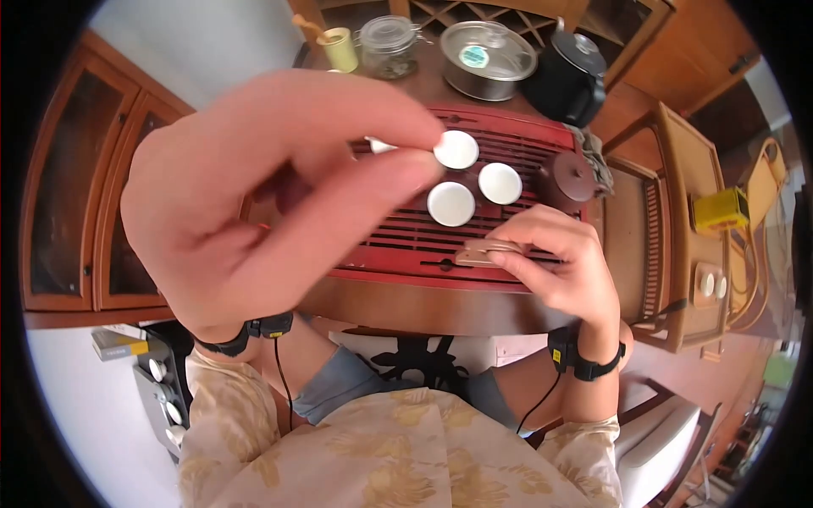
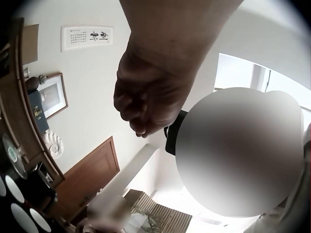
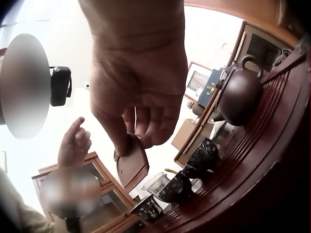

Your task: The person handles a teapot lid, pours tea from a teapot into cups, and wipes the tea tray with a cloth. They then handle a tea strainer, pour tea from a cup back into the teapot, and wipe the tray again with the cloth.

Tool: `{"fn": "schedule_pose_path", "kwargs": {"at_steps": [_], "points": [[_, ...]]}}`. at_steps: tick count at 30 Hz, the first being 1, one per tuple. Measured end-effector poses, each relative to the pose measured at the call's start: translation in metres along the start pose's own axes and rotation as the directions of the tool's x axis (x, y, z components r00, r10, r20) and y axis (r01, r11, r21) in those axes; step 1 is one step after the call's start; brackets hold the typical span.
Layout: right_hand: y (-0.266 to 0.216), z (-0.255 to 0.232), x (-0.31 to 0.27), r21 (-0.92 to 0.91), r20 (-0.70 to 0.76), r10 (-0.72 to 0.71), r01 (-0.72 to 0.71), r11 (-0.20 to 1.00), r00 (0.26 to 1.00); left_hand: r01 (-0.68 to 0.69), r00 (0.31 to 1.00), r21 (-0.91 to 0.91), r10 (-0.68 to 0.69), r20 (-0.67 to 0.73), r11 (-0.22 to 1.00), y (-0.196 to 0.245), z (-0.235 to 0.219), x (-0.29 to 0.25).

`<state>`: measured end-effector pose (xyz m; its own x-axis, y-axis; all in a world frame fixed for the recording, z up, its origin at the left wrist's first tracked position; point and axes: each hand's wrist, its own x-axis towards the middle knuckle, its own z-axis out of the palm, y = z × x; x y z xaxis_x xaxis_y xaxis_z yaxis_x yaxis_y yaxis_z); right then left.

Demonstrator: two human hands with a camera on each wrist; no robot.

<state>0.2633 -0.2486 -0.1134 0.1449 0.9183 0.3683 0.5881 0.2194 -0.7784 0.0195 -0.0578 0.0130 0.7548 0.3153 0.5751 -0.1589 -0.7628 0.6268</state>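
Observation:
My left hand [image 1: 220, 169] is raised close to the head camera, its thumb and index fingertip together and the other fingers curled. Nothing shows between those fingertips, and the left wrist view shows the same hand [image 2: 150, 97] with folded fingers. Over the front edge of the red slatted tea tray [image 1: 398, 276], my right hand [image 1: 563, 258] pinches a small flat brown dish-like piece [image 3: 132, 167] between thumb and fingers. Several teacups [image 1: 450, 204], white inside and dark speckled outside, stand on the tray beyond it. A dark brown clay teapot [image 1: 569, 179] sits at the tray's right end.
Behind the tray stand a yellowish cup with a wooden tool [image 1: 340, 49], a clip-top glass jar [image 1: 389, 46], a lidded steel pot [image 1: 487, 61] and a black kettle [image 1: 567, 76]. A wooden chair [image 1: 635, 229] is at the right, a glass-door cabinet [image 1: 85, 178] at the left.

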Motion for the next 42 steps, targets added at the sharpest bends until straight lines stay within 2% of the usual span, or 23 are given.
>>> {"fn": "schedule_pose_path", "kwargs": {"at_steps": [2, 3, 6, 10, 11, 15, 16, 17, 18, 19, 20, 22, 26, 27, 28, 29, 30, 31, 32, 33, 35, 38, 42], "points": [[-0.009, 0.006, 0.011, -0.100, 0.009, -0.048, 0.049, 0.994, 0.999, -0.264, 0.962, 0.121, 0.253, 0.102, 0.957, -0.020, -0.009, 0.014], [-0.014, 0.011, 0.016, -0.112, 0.019, -0.053, 0.054, 0.992, 0.998, -0.214, 0.977, 0.262, 0.201, 0.077, 0.941, -0.018, -0.009, 0.011], [-0.036, 0.025, 0.043, -0.181, 0.081, -0.085, 0.099, 0.979, 0.993, -0.171, 0.983, 0.386, 0.128, 0.134, 0.906, -0.029, -0.018, 0.009], [-0.054, 0.055, 0.069, -0.221, 0.146, -0.073, 0.104, 0.970, 0.987, -0.160, 0.987, 0.355, 0.152, 0.049, 0.921, -0.049, -0.021, -0.005], [-0.052, 0.063, 0.071, -0.258, 0.148, -0.117, 0.152, 0.954, 0.982, -0.113, 0.993, 0.354, 0.091, 0.077, 0.928, -0.042, -0.027, 0.000], [-0.056, 0.092, 0.074, -0.384, 0.223, -0.055, 0.140, 0.913, 0.973, -0.230, 0.963, 0.295, 0.260, -0.067, 0.927, -0.070, -0.026, -0.018], [-0.052, 0.100, 0.072, -0.385, 0.236, -0.083, 0.171, 0.907, 0.968, -0.219, 0.963, 0.300, 0.254, -0.083, 0.928, -0.072, -0.031, -0.024], [-0.044, 0.109, 0.069, -0.387, 0.246, -0.110, 0.202, 0.900, 0.963, -0.212, 0.960, 0.306, 0.257, -0.114, 0.928, -0.045, -0.058, -0.056], [-0.044, 0.114, 0.066, -0.391, 0.254, -0.136, 0.231, 0.891, 0.957, -0.207, 0.954, 0.310, 0.262, -0.145, 0.928, -0.070, -0.032, -0.035], [-0.050, 0.115, 0.062, -0.407, 0.342, 0.006, 0.142, 0.902, 0.940, -0.203, 0.948, 0.313, 0.267, -0.175, 0.928, -0.071, -0.034, -0.039], [-0.053, 0.122, 0.066, -0.382, 0.313, 0.003, 0.123, 0.916, 0.950, -0.198, 0.940, 0.315, 0.270, -0.206, 0.928, -0.073, -0.037, -0.045], [-0.056, 0.141, 0.075, -0.330, 0.251, -0.002, 0.088, 0.940, 0.968, -0.191, 0.922, 0.319, 0.281, -0.266, 0.928, -0.073, -0.039, -0.054], [-0.056, 0.160, 0.078, -0.381, 0.301, 0.019, 0.102, 0.919, 0.954, -0.189, 0.876, 0.329, 0.310, -0.370, 0.925, -0.090, -0.055, -0.072], [-0.054, 0.164, 0.079, -0.394, 0.314, 0.026, 0.106, 0.913, 0.949, -0.188, 0.862, 0.333, 0.318, -0.394, 0.924, -0.067, -0.058, -0.118], [-0.053, 0.167, 0.079, -0.407, 0.327, 0.033, 0.109, 0.907, 0.945, -0.188, 0.849, 0.337, 0.325, -0.417, 0.923, -0.085, -0.049, -0.076], [-0.051, 0.171, 0.079, -0.420, 0.337, 0.042, 0.111, 0.901, 0.940, -0.189, 0.835, 0.339, 0.332, -0.438, 0.922, -0.088, -0.049, -0.077], [-0.049, 0.173, 0.079, -0.433, 0.346, 0.052, 0.111, 0.895, 0.937, -0.190, 0.821, 0.341, 0.339, -0.458, 0.921, -0.068, -0.051, -0.119], [-0.048, 0.176, 0.078, -0.445, 0.355, 0.063, 0.109, 0.889, 0.933, -0.191, 0.808, 0.342, 0.345, -0.477, 0.920, -0.093, -0.045, -0.067], [-0.046, 0.178, 0.077, -0.458, 0.363, 0.075, 0.108, 0.883, 0.929, -0.192, 0.794, 0.342, 0.350, -0.496, 0.920, -0.071, -0.048, -0.116], [-0.046, 0.180, 0.076, -0.469, 0.370, 0.088, 0.105, 0.877, 0.925, -0.193, 0.781, 0.342, 0.355, -0.513, 0.920, -0.094, -0.043, -0.068], [-0.047, 0.183, 0.074, -0.491, 0.382, 0.114, 0.097, 0.865, 0.917, -0.196, 0.755, 0.341, 0.363, -0.545, 0.919, -0.100, -0.041, -0.060], [-0.049, 0.189, 0.083, -0.451, 0.286, -0.146, 0.267, 0.851, 0.947, -0.199, 0.715, 0.342, 0.375, -0.590, 0.918, -0.106, -0.041, -0.056], [-0.068, 0.181, 0.080, -0.499, 0.225, -0.116, 0.216, 0.839, 0.967, -0.207, 0.659, 0.343, 0.390, -0.643, 0.916, -0.109, -0.040, -0.058]]}}
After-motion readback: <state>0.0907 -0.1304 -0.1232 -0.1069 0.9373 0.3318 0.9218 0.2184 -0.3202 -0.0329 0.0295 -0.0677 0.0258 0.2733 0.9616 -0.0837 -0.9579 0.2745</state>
